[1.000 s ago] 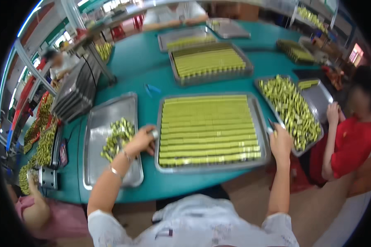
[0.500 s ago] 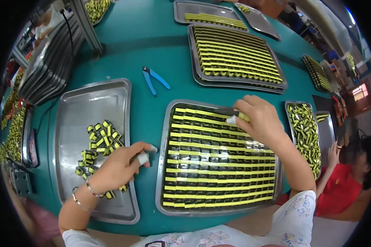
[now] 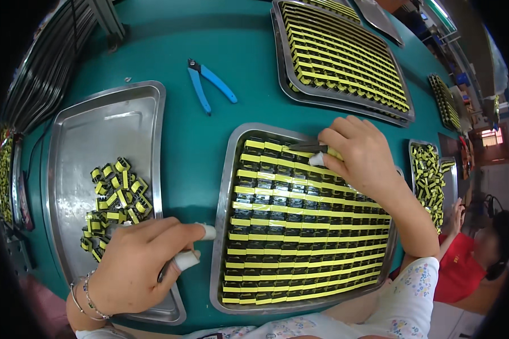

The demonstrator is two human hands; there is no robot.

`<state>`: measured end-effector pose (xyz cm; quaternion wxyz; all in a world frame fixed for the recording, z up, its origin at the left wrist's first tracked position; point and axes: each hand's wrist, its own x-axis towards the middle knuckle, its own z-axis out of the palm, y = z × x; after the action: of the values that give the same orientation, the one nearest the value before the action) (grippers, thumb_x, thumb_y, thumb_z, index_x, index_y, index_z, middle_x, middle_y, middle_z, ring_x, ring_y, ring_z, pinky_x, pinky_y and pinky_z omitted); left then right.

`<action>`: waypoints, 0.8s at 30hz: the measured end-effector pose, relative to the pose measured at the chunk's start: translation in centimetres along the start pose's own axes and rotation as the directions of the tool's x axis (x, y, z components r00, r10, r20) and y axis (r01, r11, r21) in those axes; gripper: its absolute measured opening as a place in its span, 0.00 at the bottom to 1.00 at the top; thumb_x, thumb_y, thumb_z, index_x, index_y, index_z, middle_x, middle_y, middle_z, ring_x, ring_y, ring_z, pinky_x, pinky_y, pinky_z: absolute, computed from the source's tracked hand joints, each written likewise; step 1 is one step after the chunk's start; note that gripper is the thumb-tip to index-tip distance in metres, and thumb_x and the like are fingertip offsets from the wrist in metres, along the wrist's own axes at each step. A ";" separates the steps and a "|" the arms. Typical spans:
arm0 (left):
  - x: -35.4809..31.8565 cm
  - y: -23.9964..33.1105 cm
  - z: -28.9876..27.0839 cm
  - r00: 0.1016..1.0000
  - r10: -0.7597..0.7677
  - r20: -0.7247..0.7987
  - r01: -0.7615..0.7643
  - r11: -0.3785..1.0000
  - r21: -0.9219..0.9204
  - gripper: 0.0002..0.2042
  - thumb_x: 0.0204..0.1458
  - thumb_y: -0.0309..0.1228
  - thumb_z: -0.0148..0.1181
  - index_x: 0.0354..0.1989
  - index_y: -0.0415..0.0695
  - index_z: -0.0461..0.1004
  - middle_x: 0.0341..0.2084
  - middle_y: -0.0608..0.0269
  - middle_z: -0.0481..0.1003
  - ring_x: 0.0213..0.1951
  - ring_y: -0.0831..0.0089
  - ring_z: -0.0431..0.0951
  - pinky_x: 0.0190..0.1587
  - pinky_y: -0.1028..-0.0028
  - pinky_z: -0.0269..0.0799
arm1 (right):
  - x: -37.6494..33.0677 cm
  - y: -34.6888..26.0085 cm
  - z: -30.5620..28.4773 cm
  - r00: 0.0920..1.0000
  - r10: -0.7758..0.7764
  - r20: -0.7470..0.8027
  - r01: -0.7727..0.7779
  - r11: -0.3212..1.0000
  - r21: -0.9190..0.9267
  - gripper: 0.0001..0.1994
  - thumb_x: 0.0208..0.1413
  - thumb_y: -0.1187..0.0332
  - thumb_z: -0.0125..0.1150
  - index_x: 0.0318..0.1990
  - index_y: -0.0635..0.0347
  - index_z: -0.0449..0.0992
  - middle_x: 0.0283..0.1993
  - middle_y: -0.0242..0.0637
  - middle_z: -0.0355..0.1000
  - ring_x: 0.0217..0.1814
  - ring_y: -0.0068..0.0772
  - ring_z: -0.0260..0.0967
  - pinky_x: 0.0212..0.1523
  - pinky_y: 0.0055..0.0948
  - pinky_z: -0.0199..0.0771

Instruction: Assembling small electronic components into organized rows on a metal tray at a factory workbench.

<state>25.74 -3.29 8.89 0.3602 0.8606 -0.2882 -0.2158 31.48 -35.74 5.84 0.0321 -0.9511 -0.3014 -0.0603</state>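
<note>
My right hand is closed around pointed dark-jawed pliers with a yellow-green grip. The jaws lie over the back row in the middle metal tray, which is filled with rows of small black parts wrapped in yellow tape. White covers sit on the thumb and index finger of my left hand. This hand hovers between the middle tray and the left metal tray, fingers curled, a dark thing partly showing under them. Loose black-and-yellow parts lie heaped in the left tray.
Blue-handled cutters lie behind the two trays. Stacked filled trays stand at the back right. Loose parts fill another tray at the right, near a person in red. A dark stack of trays leans at the far left.
The view has shifted closer over the trays. My left hand has come nearer, toward the front of the left tray. My right hand keeps the pliers at the back row, their jaws now visibly parted.
</note>
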 end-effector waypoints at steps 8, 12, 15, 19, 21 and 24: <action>-0.6 -0.4 0.2 1.000 0.007 0.021 -0.009 0.996 0.089 0.17 0.40 0.20 0.58 0.43 0.42 0.70 0.25 0.58 0.70 0.25 0.59 0.73 0.25 0.66 0.67 | 0.2 0.1 0.0 1.000 -0.027 0.005 0.027 0.998 -0.049 0.14 0.34 0.69 0.68 0.30 0.58 0.71 0.28 0.33 0.65 0.31 0.37 0.65 0.32 0.34 0.65; -0.7 -0.4 0.1 1.000 0.007 0.017 -0.009 0.996 0.089 0.18 0.39 0.20 0.58 0.43 0.42 0.70 0.26 0.58 0.70 0.25 0.59 0.73 0.26 0.66 0.67 | 0.3 0.0 -0.1 0.999 -0.010 0.042 0.012 0.999 -0.049 0.13 0.33 0.68 0.69 0.29 0.58 0.71 0.26 0.34 0.65 0.29 0.37 0.64 0.29 0.34 0.66; -0.8 -0.6 0.3 1.000 0.003 0.025 -0.005 0.997 0.078 0.18 0.38 0.19 0.58 0.43 0.42 0.70 0.26 0.57 0.70 0.26 0.58 0.73 0.27 0.66 0.68 | 0.4 0.0 -0.1 0.999 -0.014 0.030 0.015 0.999 -0.042 0.13 0.33 0.68 0.69 0.28 0.58 0.71 0.25 0.34 0.64 0.28 0.37 0.64 0.27 0.34 0.66; -0.9 -0.7 0.3 0.999 -0.019 0.036 0.016 0.997 0.077 0.20 0.35 0.18 0.57 0.42 0.42 0.70 0.26 0.58 0.70 0.27 0.58 0.73 0.28 0.65 0.68 | 0.4 0.0 -0.1 1.000 -0.029 0.004 0.030 0.996 -0.084 0.13 0.33 0.67 0.69 0.28 0.57 0.71 0.25 0.33 0.64 0.28 0.36 0.64 0.29 0.34 0.65; -0.9 -0.8 0.4 1.000 -0.007 0.023 0.005 0.997 0.079 0.21 0.34 0.18 0.57 0.42 0.42 0.70 0.26 0.58 0.71 0.27 0.58 0.73 0.28 0.65 0.68 | 0.5 -0.1 -0.2 0.999 -0.040 -0.007 0.039 0.994 -0.098 0.14 0.33 0.67 0.69 0.28 0.57 0.71 0.25 0.33 0.64 0.28 0.36 0.64 0.29 0.34 0.65; -0.8 -0.9 0.5 1.000 0.003 0.025 -0.005 0.997 0.080 0.21 0.34 0.18 0.57 0.42 0.42 0.70 0.26 0.58 0.71 0.27 0.59 0.74 0.28 0.66 0.68 | 0.4 -0.3 -0.2 0.999 -0.049 -0.014 0.047 0.989 -0.139 0.14 0.33 0.66 0.69 0.28 0.56 0.71 0.25 0.32 0.63 0.29 0.34 0.63 0.31 0.33 0.64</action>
<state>25.19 -2.47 8.01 0.3225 0.8709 -0.3028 -0.2140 31.65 -35.31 6.15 -0.0327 -0.9429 -0.3189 -0.0900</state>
